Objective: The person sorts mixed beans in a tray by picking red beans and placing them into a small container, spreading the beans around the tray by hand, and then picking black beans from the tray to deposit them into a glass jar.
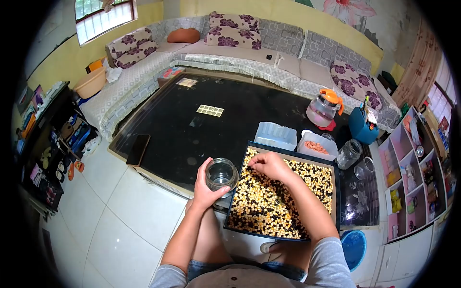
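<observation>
My left hand [205, 188] is wrapped round a clear glass jar [222, 174] with an open mouth, just left of a dark-edged tray [282, 236]. The tray holds a mix of yellow kernels and black beans [269, 206], which look like corn and dark beans. Over the far left part of this mix is my right hand [271, 166], its fingertips pinched together close to the kernels. What the pinch holds, if anything, is too small to tell. The jar's bottom is partly hidden by my hand.
Beyond the tray stand a clear plastic container [275, 136] and another with pinkish pieces [315, 146]. Glass jars [349, 153], an orange-lidded pitcher [322, 109] and a blue holder [363, 128] are at right. A phone [138, 150] lies at the black table's [168, 120] left edge.
</observation>
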The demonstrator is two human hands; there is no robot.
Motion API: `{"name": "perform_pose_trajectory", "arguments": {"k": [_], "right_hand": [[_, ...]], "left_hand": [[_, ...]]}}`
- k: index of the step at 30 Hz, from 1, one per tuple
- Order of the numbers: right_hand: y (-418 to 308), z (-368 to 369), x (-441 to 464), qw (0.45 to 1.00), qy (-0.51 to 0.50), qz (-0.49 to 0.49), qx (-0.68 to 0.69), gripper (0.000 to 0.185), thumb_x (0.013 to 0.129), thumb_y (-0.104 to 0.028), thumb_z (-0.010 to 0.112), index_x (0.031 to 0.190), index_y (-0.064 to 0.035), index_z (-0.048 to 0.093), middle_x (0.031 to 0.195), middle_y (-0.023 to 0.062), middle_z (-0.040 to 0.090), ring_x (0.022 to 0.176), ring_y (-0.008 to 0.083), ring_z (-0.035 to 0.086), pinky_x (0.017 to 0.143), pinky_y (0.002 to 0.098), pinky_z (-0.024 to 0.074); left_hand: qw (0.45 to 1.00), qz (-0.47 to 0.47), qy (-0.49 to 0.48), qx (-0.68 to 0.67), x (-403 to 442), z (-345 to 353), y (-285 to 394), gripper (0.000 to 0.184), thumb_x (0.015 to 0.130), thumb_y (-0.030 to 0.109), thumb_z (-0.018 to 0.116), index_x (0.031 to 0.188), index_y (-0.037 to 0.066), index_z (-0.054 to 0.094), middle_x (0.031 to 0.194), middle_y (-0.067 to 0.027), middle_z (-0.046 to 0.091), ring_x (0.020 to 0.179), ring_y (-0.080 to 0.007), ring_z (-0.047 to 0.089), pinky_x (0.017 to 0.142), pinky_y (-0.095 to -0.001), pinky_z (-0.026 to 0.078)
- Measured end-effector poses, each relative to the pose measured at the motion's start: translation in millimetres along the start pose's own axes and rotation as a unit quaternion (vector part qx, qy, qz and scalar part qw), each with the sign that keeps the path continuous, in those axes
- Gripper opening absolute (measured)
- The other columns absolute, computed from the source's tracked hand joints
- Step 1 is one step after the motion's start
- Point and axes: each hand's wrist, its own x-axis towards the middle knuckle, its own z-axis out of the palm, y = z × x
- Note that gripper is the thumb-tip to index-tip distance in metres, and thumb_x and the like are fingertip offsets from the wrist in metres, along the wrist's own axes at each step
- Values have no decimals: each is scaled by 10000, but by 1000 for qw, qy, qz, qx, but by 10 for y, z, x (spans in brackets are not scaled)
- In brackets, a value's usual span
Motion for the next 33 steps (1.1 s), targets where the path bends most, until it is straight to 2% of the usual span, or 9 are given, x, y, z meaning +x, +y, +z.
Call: {"name": "perform_pose_trajectory", "arguments": {"k": [3, 4, 8, 13, 16, 19, 23, 25, 33], "right_hand": [[-422, -40, 81, 997, -41, -20, 62, 152, 770, -79, 602, 904, -49, 667, 799, 106, 661, 731, 189, 640, 681, 296, 501], [-489, 2, 113, 995, -29, -88, 42, 137, 785, -71, 610, 904, -27, 660, 754, 53, 627, 678, 115, 599, 620, 255, 484], [-687, 159, 249, 980, -54, -175, -72, 159, 751, -80, 612, 899, -49, 663, 840, 112, 628, 769, 237, 623, 702, 313, 495], [-665, 186, 263, 976, 6, -208, -57, 164, 739, -76, 643, 899, -36, 651, 839, 109, 621, 761, 223, 622, 690, 311, 498], [-481, 43, 169, 988, 57, -143, -24, 142, 722, -95, 636, 856, -50, 648, 804, 108, 616, 727, 238, 624, 681, 326, 503], [3, 93, 122, 1000, -21, -5, -16, 128, 739, -103, 627, 851, -46, 652, 799, 103, 645, 733, 190, 626, 683, 307, 500], [149, 251, -22, 987, -113, 51, -101, 248, 690, -81, 666, 936, -51, 659, 870, 106, 664, 812, 214, 631, 785, 300, 494], [205, 331, -48, 985, -126, 36, -116, 371, 660, -95, 718, 1020, -62, 638, 960, 102, 650, 891, 228, 614, 828, 321, 483], [303, 406, -61, 982, -107, -11, -157, 193, 727, -116, 661, 916, -80, 667, 925, 105, 658, 862, 239, 621, 814, 332, 489]], "left_hand": [[1000, -9, 1, -1, -3, -8, 47, 946, 544, 286, 814, 1316, 13, 340, 1247, -167, 455, 1146, -278, 476, 972, -364, 378], [1000, -21, -2, -6, 2, -7, 65, 951, 542, 288, 815, 1317, 13, 337, 1247, -168, 456, 1147, -277, 475, 973, -364, 377], [999, -31, -24, -8, 4, -23, 45, 982, 559, 284, 805, 1348, 18, 285, 1278, -148, 434, 1179, -244, 435, 1006, -353, 327], [1000, -23, -17, -10, 5, -13, 44, 960, 558, 280, 806, 1334, 16, 307, 1261, -158, 445, 1168, -257, 451, 995, -356, 346], [1000, -18, -8, -15, 7, -14, 52, 938, 553, 263, 808, 1321, 16, 330, 1250, -168, 455, 1157, -270, 468, 983, -358, 368], [1000, -17, -9, -9, 1, -11, 31, 937, 550, 252, 808, 1321, 16, 330, 1257, -161, 454, 1157, -269, 470, 984, -358, 367], [1000, -18, -5, -6, 9, -11, 37, 942, 548, 272, 807, 1322, 20, 332, 1262, -160, 452, 1158, -269, 470, 984, -360, 366], [1000, -20, -5, -9, 0, -5, 33, 944, 548, 280, 807, 1322, 21, 332, 1263, -160, 451, 1159, -268, 469, 985, -360, 365], [999, -34, -8, -20, 2, -6, 94, 946, 554, 278, 803, 1330, 28, 324, 1269, -152, 446, 1172, -259, 455, 1000, -357, 346]]}}
